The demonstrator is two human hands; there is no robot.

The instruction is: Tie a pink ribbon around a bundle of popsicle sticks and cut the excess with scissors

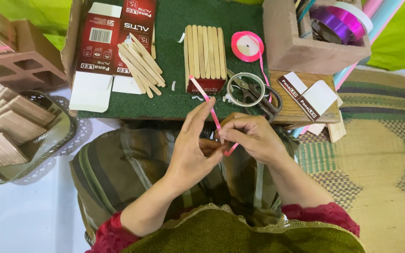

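**Two hands hold a pink ribbon strip that runs up and away toward a stick-covered box**

Seen from above, a seated person works over their lap at the near edge of a low counter [240, 14] covered in green felt. The right hand [254, 138] and the left hand [197, 152] meet in the middle of the view, touching each other.

A narrow pink ribbon strip [206, 97] is the thing in hand. Its long axis runs on a slant: from the right hand's fingers [226, 133], where it is pinched between thumb and forefinger, it rises up and to the left, ending just in front of a small box clad in upright craft sticks [205, 51]. A short tail of the ribbon pokes out below the right hand. The left hand's fingers [202, 112] are straight and slightly spread, lying alongside the strip on its left, touching it but not closed around it. So the right hand has the grip; the left only steadies.

The box stands farther away on the felt, straight beyond the ribbon's far end. Just right of it lie a roll of pink ribbon [247, 46] and scissors [254, 93]. To its left sits a loose pile of craft sticks [139, 63] on a flattened red and white carton [113, 33]. At far left a basket [48, 150] holds stick panels. A brown box [287, 47] with purple ribbon rolls stands at upper right.
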